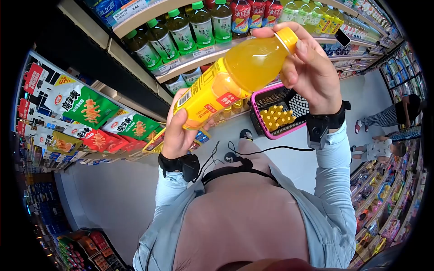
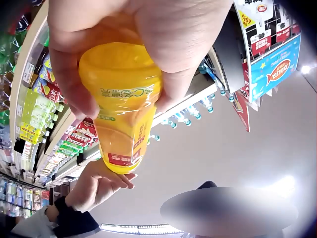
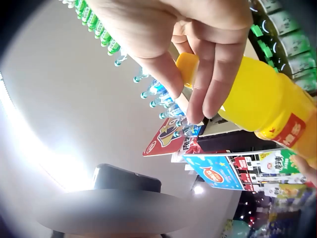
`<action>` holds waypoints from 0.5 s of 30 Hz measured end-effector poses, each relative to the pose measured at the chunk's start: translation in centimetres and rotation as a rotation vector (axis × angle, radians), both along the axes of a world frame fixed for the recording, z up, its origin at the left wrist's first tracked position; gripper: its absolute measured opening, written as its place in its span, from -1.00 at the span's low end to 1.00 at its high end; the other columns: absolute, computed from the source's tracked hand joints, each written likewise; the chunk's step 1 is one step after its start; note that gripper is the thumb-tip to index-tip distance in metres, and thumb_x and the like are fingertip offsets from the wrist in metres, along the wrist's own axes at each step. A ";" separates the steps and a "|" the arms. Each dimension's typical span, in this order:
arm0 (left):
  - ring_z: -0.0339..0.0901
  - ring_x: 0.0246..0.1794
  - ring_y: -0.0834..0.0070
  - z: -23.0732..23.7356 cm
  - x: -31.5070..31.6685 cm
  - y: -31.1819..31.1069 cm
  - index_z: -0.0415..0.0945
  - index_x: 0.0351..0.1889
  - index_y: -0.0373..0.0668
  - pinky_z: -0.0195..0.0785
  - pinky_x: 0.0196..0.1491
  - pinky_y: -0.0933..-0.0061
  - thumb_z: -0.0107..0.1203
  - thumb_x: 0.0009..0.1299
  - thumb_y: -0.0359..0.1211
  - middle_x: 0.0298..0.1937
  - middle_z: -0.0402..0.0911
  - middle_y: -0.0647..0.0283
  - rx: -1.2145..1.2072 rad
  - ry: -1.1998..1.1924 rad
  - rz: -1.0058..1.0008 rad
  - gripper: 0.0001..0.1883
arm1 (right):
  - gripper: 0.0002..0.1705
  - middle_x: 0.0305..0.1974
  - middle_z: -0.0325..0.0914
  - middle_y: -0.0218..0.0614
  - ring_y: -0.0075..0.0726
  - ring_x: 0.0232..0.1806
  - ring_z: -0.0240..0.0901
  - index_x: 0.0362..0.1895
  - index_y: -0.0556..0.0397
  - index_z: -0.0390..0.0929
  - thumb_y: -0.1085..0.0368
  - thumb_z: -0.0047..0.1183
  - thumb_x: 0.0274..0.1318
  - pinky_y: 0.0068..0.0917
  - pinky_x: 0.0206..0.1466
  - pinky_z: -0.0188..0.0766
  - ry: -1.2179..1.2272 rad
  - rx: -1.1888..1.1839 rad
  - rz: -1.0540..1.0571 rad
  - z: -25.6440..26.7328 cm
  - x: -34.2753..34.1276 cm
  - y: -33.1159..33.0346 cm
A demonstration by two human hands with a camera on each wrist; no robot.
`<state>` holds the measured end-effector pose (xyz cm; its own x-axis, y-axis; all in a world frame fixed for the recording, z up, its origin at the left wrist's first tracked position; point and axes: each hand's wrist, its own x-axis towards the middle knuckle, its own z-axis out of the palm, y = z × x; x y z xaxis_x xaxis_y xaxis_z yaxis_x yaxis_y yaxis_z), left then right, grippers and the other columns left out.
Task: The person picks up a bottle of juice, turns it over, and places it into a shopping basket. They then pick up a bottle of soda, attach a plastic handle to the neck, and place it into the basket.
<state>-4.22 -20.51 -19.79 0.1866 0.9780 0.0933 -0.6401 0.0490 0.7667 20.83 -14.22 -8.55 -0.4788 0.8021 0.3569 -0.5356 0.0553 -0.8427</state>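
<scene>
- The bottle [image 1: 233, 80] slants across the frame's upper centre, its label [image 1: 209, 94] facing me.
- My left hand [image 1: 175, 137] clamps its base, seemingly bearing weight.
- My right hand [image 1: 316, 74] pinches the cap [image 1: 287, 40], likely steadying it.
- Right of centre: a basket [image 1: 289, 132] grouping yellow-capped bottles [image 1: 278, 119].

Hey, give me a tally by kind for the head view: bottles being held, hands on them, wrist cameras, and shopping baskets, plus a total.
Held orange drink bottle: 1
Hands on it, left hand and right hand: 2
Wrist cameras: 2
Pink-rimmed basket: 1
Total: 6
</scene>
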 end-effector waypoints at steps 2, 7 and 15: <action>0.54 -0.17 0.34 0.0 -0.3 -0.7 0.12 0.17 -0.26 0.46 -0.25 0.44 0.18 0.21 -0.09 -0.01 0.46 0.06 0.062 0.036 0.019 -0.30 | -0.60 0.10 0.37 0.13 -0.48 -0.48 0.58 0.09 0.15 0.32 0.29 0.00 0.19 -0.59 -0.37 0.58 0.097 -0.052 0.024 -1.8 0.1 -0.8; 0.44 0.06 0.43 0.9 -1.1 -2.2 0.22 0.16 -0.24 0.33 0.11 0.43 0.24 0.12 -0.33 0.04 0.42 0.11 0.246 0.358 0.276 -0.36 | -0.58 0.08 0.41 0.03 -0.56 -0.53 0.30 0.11 0.16 0.37 0.32 -0.04 0.17 -0.61 -0.40 0.26 0.243 -0.145 -0.124 -5.8 -0.2 -2.5; 0.36 0.14 0.37 1.0 -2.5 -3.7 0.17 0.17 -0.22 0.30 0.18 0.36 0.34 -0.04 -0.57 0.13 0.33 0.08 0.549 0.608 0.450 -0.21 | -0.53 0.00 0.45 -0.08 -0.58 -0.47 0.19 0.14 0.24 0.33 0.27 -0.02 0.18 -0.61 -0.33 0.19 0.301 -0.266 -0.159 -8.3 -2.2 -3.6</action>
<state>-6.70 -24.24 -18.79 -0.0307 0.8177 0.5748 0.0083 -0.5748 0.8182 18.66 -17.82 -16.85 -0.2479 0.9405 0.2323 -0.7624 -0.0414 -0.6458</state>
